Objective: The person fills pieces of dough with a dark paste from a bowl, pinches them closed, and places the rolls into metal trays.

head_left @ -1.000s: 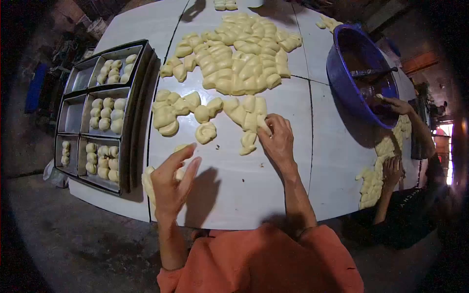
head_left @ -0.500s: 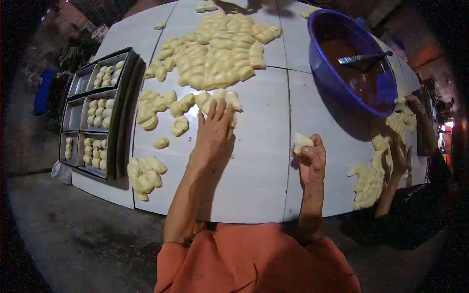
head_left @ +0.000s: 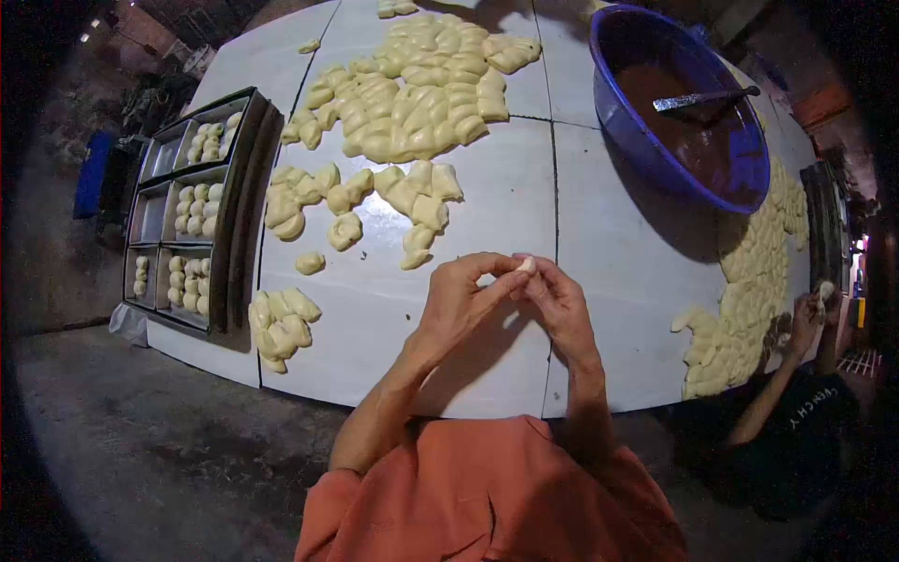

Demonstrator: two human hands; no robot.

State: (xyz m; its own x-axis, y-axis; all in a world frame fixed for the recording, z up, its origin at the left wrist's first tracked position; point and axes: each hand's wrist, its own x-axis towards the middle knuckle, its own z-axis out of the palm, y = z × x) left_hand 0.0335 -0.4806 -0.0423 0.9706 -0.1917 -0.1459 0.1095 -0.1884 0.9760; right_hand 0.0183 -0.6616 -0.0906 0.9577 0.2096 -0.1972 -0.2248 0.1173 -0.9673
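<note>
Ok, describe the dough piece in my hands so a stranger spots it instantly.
Find the white table; over its near side, your left hand and right hand meet. Pinched between them is a small dough piece, unlike the dough clusters lying nearby.

On table [head_left: 506,206]: tray [head_left: 151,215] left, dough [head_left: 412,103] centre, basin [head_left: 613,108] right.

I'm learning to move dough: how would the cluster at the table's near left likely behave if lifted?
The dough cluster would probably sag, since its pieces look soft and rounded. It may lift as a clump, as its pieces press together. It seems unlikely to roll, lying low and spread on the table.
</note>
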